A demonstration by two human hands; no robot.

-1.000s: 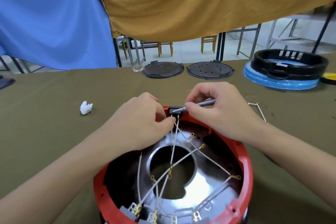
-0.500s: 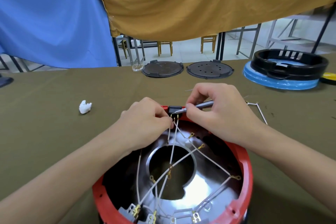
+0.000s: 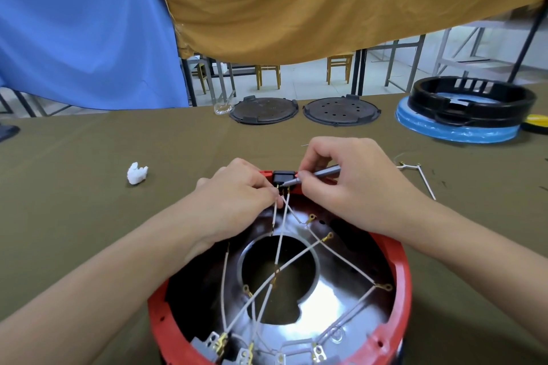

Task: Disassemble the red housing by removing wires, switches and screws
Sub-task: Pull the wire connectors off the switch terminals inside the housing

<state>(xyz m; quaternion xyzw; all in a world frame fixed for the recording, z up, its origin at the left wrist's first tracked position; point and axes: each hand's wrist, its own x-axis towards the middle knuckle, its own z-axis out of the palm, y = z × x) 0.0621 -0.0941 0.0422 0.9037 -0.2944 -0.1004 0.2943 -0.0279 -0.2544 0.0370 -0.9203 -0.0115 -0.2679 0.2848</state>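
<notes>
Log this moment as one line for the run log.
step: freeing wire at black switch | left hand: pinches white wire | right hand: holds grey tool | red housing: on table

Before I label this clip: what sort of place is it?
Probably a workshop or training room: a long cloth-covered table bearing appliance parts such as the black lids, with metal table frames and wooden chairs behind hung curtains.
</notes>
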